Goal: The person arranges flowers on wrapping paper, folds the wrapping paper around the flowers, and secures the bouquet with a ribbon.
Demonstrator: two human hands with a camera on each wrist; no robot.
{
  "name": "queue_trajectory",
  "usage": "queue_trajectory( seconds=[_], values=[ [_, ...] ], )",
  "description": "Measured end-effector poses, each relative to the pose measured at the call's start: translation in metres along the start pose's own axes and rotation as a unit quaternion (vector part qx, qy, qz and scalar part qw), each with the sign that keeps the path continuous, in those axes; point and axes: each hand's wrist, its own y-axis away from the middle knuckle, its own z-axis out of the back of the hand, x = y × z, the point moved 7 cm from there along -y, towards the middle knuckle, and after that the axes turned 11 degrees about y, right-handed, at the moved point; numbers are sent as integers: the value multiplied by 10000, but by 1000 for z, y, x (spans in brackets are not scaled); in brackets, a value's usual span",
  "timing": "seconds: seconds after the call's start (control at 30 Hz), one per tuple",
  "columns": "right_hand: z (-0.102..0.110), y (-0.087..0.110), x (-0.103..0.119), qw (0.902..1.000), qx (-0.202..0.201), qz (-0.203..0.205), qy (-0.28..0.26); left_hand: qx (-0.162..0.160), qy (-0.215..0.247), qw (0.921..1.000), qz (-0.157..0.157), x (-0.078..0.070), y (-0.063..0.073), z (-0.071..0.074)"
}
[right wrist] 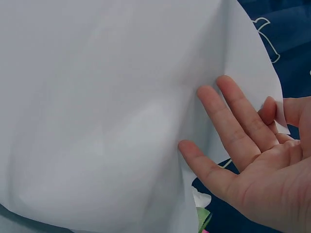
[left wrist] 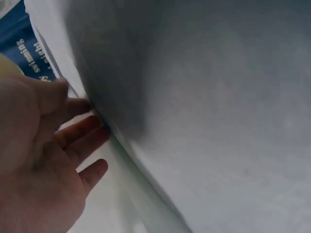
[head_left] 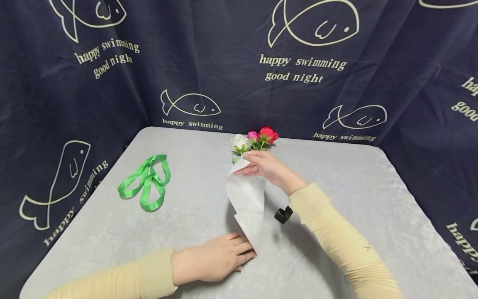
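A sheet of white paper (head_left: 248,203) stands loosely rolled into a cone around the stems of artificial flowers. A white rose (head_left: 240,143), a pink flower (head_left: 252,136) and a red rose (head_left: 268,135) show above its top. My right hand (head_left: 267,168) pinches the upper corner of the paper between thumb and forefinger, its other fingers stretched along the sheet. At the cone's narrow lower end, my left hand (head_left: 220,257) rests low near the table, its relaxed fingertips touching the paper's edge. The left wrist view shows those fingertips (left wrist: 101,132) right at that edge. The stems are hidden by the paper.
A looped green ribbon (head_left: 153,182) lies to the left on the grey cloth-covered table (head_left: 194,166). Right of the paper, by the right sleeve, is a black curled strip (head_left: 283,214). A dark blue curtain (head_left: 224,62) with fish drawings hangs behind and along the sides.
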Motion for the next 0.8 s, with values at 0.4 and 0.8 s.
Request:
queue_trajectory(
  seconds=[0.4,0.8],
  values=[
    [-8,-10,-13,9999,-145,60,72,-307,-158,9993,157,-12,-2,10],
    [-11,-11,-18,9998,-128,94,110,-151,-2132,9769,44,-35,-17,1]
  ],
)
